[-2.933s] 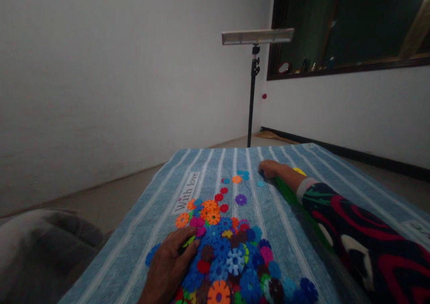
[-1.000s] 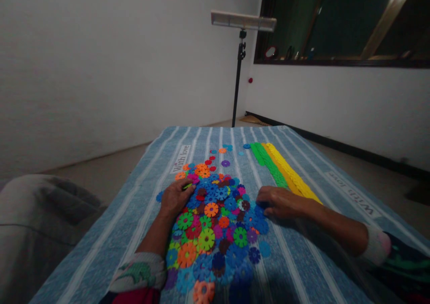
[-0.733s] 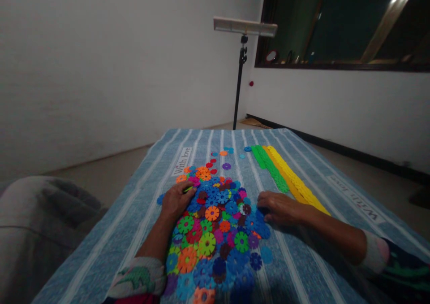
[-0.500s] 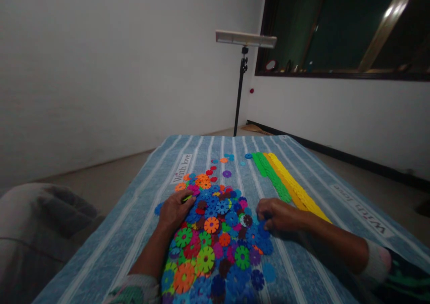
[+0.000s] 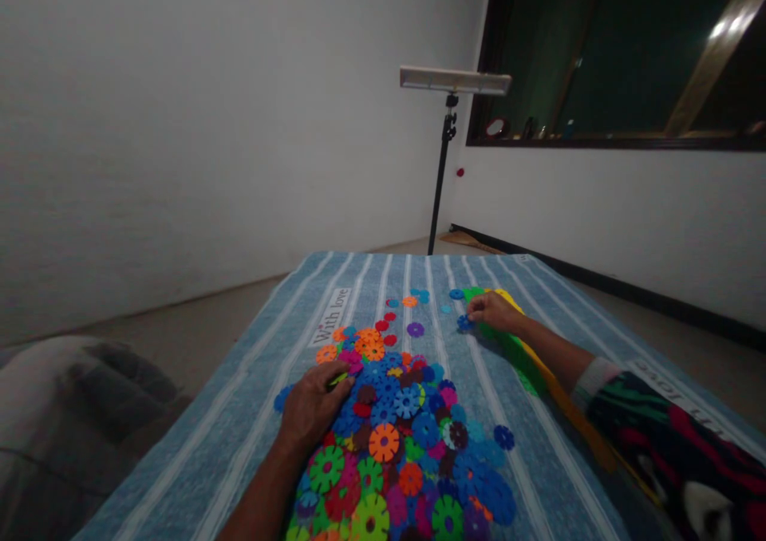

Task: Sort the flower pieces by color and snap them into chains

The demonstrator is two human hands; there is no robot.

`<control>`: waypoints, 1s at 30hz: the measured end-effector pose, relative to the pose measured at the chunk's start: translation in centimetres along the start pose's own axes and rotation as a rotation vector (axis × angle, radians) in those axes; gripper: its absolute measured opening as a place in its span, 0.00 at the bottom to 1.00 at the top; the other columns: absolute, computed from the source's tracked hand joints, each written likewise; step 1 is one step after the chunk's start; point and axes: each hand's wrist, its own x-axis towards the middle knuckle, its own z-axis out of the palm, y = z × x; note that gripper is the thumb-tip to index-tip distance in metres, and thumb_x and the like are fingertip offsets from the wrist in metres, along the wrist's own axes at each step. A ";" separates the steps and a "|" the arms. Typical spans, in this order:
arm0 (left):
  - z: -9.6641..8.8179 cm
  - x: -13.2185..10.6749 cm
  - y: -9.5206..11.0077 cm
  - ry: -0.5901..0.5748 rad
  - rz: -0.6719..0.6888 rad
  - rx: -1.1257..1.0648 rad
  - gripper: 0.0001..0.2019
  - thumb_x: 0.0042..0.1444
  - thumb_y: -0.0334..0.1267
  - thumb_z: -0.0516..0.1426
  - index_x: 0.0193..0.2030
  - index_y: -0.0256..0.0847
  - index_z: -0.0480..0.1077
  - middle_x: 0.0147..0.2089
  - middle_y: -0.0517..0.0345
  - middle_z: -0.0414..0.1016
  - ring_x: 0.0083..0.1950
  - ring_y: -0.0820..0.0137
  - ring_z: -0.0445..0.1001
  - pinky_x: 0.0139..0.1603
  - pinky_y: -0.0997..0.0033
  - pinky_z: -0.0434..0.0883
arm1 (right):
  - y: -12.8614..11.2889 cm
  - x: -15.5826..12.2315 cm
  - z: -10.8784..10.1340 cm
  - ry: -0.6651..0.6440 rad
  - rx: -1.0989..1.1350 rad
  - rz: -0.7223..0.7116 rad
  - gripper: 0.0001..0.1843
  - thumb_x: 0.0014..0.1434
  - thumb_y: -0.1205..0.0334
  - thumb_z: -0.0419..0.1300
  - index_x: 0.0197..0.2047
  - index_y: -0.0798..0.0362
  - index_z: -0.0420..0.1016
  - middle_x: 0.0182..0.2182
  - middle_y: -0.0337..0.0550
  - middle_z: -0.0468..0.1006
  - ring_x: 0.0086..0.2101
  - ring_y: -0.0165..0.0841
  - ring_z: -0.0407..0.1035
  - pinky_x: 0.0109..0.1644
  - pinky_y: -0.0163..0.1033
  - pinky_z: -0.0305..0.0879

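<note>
My right hand [image 5: 494, 311] pinches a blue notched plastic disc [image 5: 464, 323] at its edge, just above the cloth beside the green row of discs [image 5: 527, 369]. Another blue disc [image 5: 456, 294] lies a little beyond, at the far end of that row. My left hand [image 5: 314, 401] rests on the left edge of a mixed heap of coloured notched discs [image 5: 384, 443]. Its thumb and forefinger are apart, with a yellow-green disc [image 5: 338, 379] showing between them; the other fingers are partly hidden.
Yellow discs [image 5: 507, 298] form a row right of the green one, partly behind my right arm. Loose red [image 5: 381, 325], purple [image 5: 415, 329] and orange [image 5: 410, 302] discs lie beyond the heap. A lamp stand [image 5: 440, 174] rises past the far edge of the striped cloth [image 5: 239, 413].
My right hand has moved from the heap's right side forward to the far end of the green row, carrying a blue disc. My left hand stays on the heap. The view has shifted slightly.
</note>
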 end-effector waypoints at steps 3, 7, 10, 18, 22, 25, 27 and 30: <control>0.0 -0.2 -0.2 0.007 -0.011 -0.004 0.20 0.53 0.52 0.55 0.43 0.45 0.82 0.48 0.54 0.84 0.51 0.57 0.80 0.53 0.59 0.76 | 1.4 3.3 -1.0 0.154 -0.094 0.083 0.05 0.47 0.65 0.62 0.26 0.55 0.79 0.24 0.41 0.77 0.33 0.36 0.71 0.39 0.37 0.63; 0.0 -0.3 -0.4 0.020 -0.006 0.001 0.20 0.53 0.52 0.55 0.43 0.46 0.82 0.47 0.54 0.84 0.50 0.57 0.80 0.54 0.59 0.76 | 2.7 6.2 -1.2 0.220 -0.177 0.145 0.07 0.48 0.68 0.61 0.29 0.55 0.81 0.27 0.41 0.80 0.35 0.34 0.72 0.38 0.34 0.62; 0.0 -0.4 -0.4 0.031 -0.011 -0.004 0.19 0.53 0.53 0.55 0.42 0.48 0.82 0.47 0.55 0.84 0.49 0.57 0.81 0.53 0.60 0.77 | 3.2 7.6 -0.9 0.206 -0.215 0.155 0.07 0.49 0.68 0.62 0.29 0.55 0.82 0.28 0.40 0.81 0.34 0.32 0.73 0.37 0.32 0.62; -0.2 -0.5 -0.3 0.039 -0.020 -0.018 0.20 0.52 0.55 0.56 0.41 0.48 0.82 0.46 0.55 0.84 0.47 0.57 0.81 0.51 0.60 0.78 | 3.7 9.6 -0.6 0.151 -0.283 0.158 0.07 0.50 0.68 0.64 0.33 0.53 0.85 0.30 0.40 0.83 0.35 0.32 0.75 0.37 0.31 0.64; -0.1 -0.5 -0.6 0.038 -0.023 -0.015 0.21 0.52 0.56 0.55 0.42 0.48 0.82 0.46 0.55 0.84 0.48 0.58 0.81 0.51 0.60 0.78 | 4.0 9.9 -0.3 0.159 -0.327 0.181 0.09 0.50 0.67 0.66 0.36 0.50 0.86 0.34 0.42 0.84 0.41 0.36 0.76 0.40 0.33 0.65; -0.1 -0.5 -0.8 0.037 -0.026 -0.009 0.21 0.52 0.56 0.55 0.42 0.49 0.82 0.46 0.55 0.84 0.48 0.57 0.81 0.51 0.60 0.78 | 3.9 9.8 0.0 0.161 -0.365 0.202 0.11 0.52 0.69 0.65 0.38 0.49 0.86 0.38 0.44 0.85 0.44 0.39 0.76 0.42 0.34 0.66; 0.0 -0.5 -0.8 0.041 -0.031 -0.010 0.20 0.52 0.55 0.56 0.42 0.49 0.82 0.46 0.55 0.84 0.48 0.57 0.82 0.51 0.60 0.78 | 3.8 9.7 0.2 0.163 -0.390 0.214 0.14 0.53 0.71 0.63 0.40 0.50 0.86 0.41 0.46 0.84 0.46 0.40 0.76 0.44 0.35 0.66; -0.1 -0.5 -0.7 0.045 -0.029 -0.017 0.20 0.52 0.55 0.56 0.41 0.48 0.82 0.45 0.55 0.84 0.47 0.57 0.82 0.51 0.60 0.78 | 3.7 9.6 0.4 0.169 -0.420 0.217 0.17 0.53 0.73 0.62 0.44 0.50 0.85 0.45 0.47 0.84 0.48 0.39 0.75 0.48 0.35 0.66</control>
